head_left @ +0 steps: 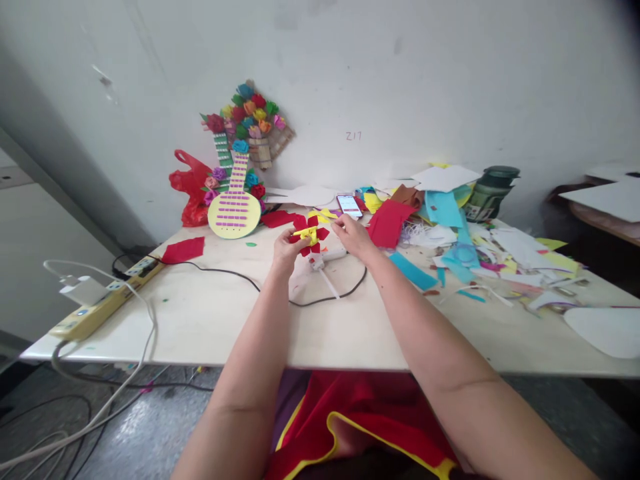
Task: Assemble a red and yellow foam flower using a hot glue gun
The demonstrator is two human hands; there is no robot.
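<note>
Over the table [210, 320], left hand [284, 252] pinches the paper flower [309, 235] steady; right hand [351, 235] half-curled, empty, adjusts petals.

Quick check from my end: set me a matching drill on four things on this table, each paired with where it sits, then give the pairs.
Things:
1. felt flower
2. phone
3. power strip
4. dark green jar

Places:
A. far right of the table, behind the heap of coloured scraps
B. left edge of the table, with a white charger plugged in
C. in the left hand, with the right hand close beside it
D. lying flat near the wall, just past the right hand

Pairs: 1-C, 2-D, 3-B, 4-A
</note>
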